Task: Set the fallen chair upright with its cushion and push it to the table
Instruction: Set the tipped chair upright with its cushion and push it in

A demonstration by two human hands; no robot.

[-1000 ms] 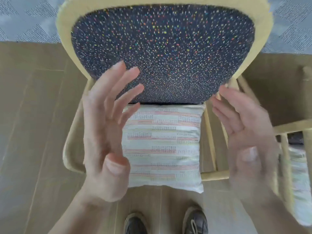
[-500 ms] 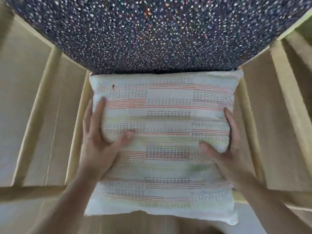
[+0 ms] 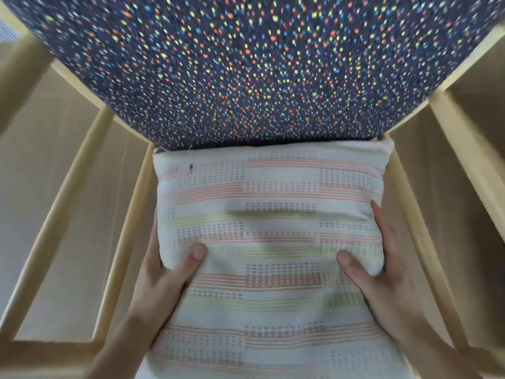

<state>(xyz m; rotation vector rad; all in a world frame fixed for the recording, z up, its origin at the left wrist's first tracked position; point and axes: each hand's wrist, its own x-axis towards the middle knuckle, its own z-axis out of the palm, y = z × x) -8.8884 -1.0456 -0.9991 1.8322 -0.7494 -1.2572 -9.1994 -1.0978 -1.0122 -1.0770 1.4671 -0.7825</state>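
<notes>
Gripping item: cushion [image 3: 270,242], square, pale fabric with bands of orange and yellow-green stripes and rows of dark dashes. It is held between the two hands, which clasp its opposite side edges.

Left hand [image 3: 164,274]: closed on the cushion's left edge. Its thumb [image 3: 195,258] is pressed onto the top face and dents the fabric. Its fingers are mostly hidden behind the edge.

Right hand [image 3: 382,269]: closed on the cushion's right edge in a mirrored hold. Its thumb [image 3: 348,262] lies on the top face, and its fingers [image 3: 378,214] run along the side.

Both forearms enter from the near edge of the view, one on each side of the cushion.

Chair [image 3: 61,214]: pale yellow wooden frame. Its rails run outward and past both hands on either side of the cushion.

Seat pad [image 3: 259,64]: dark navy upholstery flecked with yellow, orange, blue and white. It lies just beyond the fingertips, and the cushion's far edge meets or tucks under its near edge. Which of the two cannot be told.

Dark mark [image 3: 190,166]: a small spot on the cushion near its far left corner, beyond the left hand.

Floor [image 3: 79,269]: tan, visible between the chair rails outside the left hand.
</notes>
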